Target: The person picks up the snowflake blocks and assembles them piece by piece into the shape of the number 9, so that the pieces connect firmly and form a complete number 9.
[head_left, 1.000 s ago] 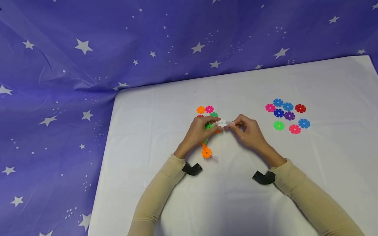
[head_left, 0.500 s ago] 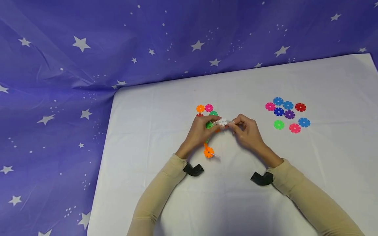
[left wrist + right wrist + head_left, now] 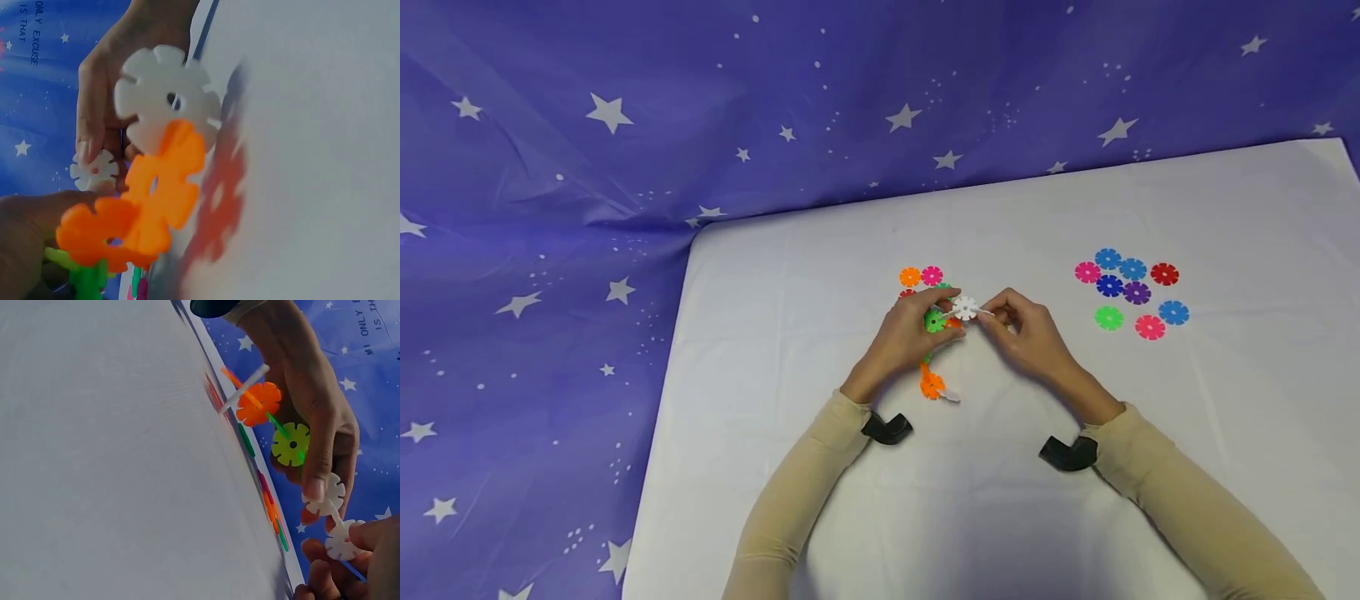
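Slotted plastic snowflake discs are joined in a chain. A white snowflake disc shows face-up between both hands in the head view. My left hand grips the chain, its thumb on a white disc in the right wrist view. My right hand pinches the adjoining white disc between thumb and fingers. Below the left hand hangs the rest of the chain: a yellow-green disc, orange discs and a white end disc. The left fingers hide part of the chain.
Several loose discs lie at the right, among them a red disc and a purple disc. More lie behind the left hand, including an orange disc. A starred purple cloth stands behind the white-covered table.
The white disc between the hands has turned from a tilted position to face the head camera. The hanging chain end has swung slightly right, its white disc turning. Both hands stay nearly in place.
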`<state>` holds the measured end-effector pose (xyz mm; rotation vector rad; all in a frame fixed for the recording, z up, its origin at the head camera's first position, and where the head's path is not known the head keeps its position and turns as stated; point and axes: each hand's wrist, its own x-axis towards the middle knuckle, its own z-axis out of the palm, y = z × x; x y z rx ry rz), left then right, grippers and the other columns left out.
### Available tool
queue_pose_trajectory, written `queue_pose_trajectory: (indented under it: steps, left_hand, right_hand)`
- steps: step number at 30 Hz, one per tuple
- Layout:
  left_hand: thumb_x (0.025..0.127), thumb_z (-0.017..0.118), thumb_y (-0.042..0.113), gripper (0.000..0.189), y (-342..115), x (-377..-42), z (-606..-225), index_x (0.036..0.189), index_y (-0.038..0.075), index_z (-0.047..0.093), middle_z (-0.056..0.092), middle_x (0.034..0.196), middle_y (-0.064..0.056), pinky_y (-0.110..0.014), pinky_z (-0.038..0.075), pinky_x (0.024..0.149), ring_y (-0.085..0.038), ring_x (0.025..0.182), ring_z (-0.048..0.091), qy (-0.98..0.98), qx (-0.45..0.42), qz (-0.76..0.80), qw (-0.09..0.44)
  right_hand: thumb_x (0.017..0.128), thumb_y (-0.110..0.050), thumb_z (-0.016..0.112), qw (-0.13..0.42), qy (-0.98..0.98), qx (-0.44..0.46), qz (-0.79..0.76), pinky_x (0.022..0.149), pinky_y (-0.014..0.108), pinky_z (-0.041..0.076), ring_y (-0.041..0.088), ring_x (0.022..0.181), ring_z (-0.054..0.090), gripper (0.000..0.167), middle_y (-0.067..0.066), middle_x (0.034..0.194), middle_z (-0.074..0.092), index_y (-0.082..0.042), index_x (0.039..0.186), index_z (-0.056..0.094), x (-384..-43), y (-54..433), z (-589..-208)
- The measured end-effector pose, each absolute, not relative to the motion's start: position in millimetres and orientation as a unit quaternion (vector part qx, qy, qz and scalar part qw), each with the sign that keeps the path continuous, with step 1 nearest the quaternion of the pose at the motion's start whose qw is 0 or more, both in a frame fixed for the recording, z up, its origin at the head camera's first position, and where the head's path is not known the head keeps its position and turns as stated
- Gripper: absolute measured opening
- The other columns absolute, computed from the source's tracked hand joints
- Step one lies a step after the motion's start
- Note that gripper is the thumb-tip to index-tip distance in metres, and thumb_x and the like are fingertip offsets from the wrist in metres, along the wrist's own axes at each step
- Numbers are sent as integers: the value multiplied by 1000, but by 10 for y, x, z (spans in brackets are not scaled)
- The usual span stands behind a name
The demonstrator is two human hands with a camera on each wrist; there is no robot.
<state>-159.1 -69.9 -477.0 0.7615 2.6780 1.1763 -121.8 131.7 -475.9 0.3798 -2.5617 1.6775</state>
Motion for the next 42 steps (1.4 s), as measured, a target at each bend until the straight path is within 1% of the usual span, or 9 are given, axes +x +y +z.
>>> queue_pose_trajectory:
  steps: [3, 9, 15, 19, 22, 25, 30, 37, 42]
  left_hand:
    - [83, 79, 20, 47, -720, -1608, -4780, 127, 9, 65, 71, 101, -3, -27, 49, 84, -13, 90, 62, 886, 252, 383, 67]
    - [87, 76, 31, 43, -798, -1675, -4793, 126, 14, 66, 66, 95, 2, -22, 46, 76, -10, 84, 56, 890, 283, 344, 99]
    - [87, 75, 25, 41, -1212, -1848, -4680, 126, 13, 66, 68, 110, -2, -28, 49, 90, -14, 96, 59, 878, 265, 375, 137]
    - [86, 76, 21, 40, -1522, -1903, -4636, 124, 13, 67, 68, 119, -4, -33, 50, 94, -18, 101, 61, 881, 227, 391, 141]
    - [86, 77, 23, 40, -1653, -1912, -4646, 123, 13, 68, 68, 114, -6, -34, 49, 93, -20, 99, 60, 885, 218, 383, 153]
    - [86, 76, 24, 39, -1709, -1909, -4679, 122, 12, 67, 66, 104, -6, -33, 48, 88, -20, 94, 57, 888, 215, 365, 177]
    - [86, 76, 23, 36, -1781, -1879, -4715, 119, 10, 67, 61, 94, -5, -30, 44, 80, -19, 86, 52, 890, 218, 346, 203]
    - [85, 77, 24, 36, -1919, -1861, -4667, 116, 10, 65, 60, 95, -4, -28, 43, 80, -17, 87, 51, 891, 206, 336, 225]
    - [86, 76, 23, 35, -1964, -1870, -4638, 115, 8, 64, 58, 93, -5, -28, 42, 77, -18, 84, 50, 890, 213, 340, 215]
  right_hand:
    - [90, 2, 66, 50, -827, 142, 541, 62, 21, 39, 12, 65, 50, 4, 15, 77, 64, 3, 94, 65, -1241, 1325, -4822]
    - [84, 6, 70, 79, -817, 210, 531, 60, 23, 39, 12, 68, 47, 13, 8, 89, 65, -4, 91, 67, -1349, 1375, -5109]
    - [83, -1, 75, 59, -820, 243, 514, 64, 18, 41, 10, 71, 49, 17, -1, 91, 64, -11, 96, 67, -1395, 1401, -5145]
    - [81, -6, 78, 52, -829, 278, 482, 73, 20, 43, 12, 80, 51, 19, 0, 95, 64, -9, 97, 67, -1431, 1382, -5114]
    - [81, -12, 80, 51, -841, 307, 443, 85, 27, 44, 15, 93, 53, 23, 0, 101, 64, -9, 99, 67, -1498, 1321, -5078]
    - [81, -20, 81, 30, -856, 326, 401, 92, 36, 43, 17, 103, 51, 29, 0, 107, 62, -10, 104, 67, -1580, 1205, -5052]
    - [81, -27, 81, -3, -870, 349, 349, 90, 39, 43, 21, 102, 50, 34, 3, 108, 60, -14, 109, 69, -1699, 986, -5074]
    - [78, -34, 82, -13, -867, 368, 336, 87, 38, 35, 19, 101, 48, 35, 3, 106, 58, -17, 107, 71, -1745, 759, -5093]
    - [78, -38, 82, -17, -874, 372, 311, 86, 40, 31, 19, 101, 49, 34, 3, 107, 56, -18, 104, 71, -1743, 604, -5060]
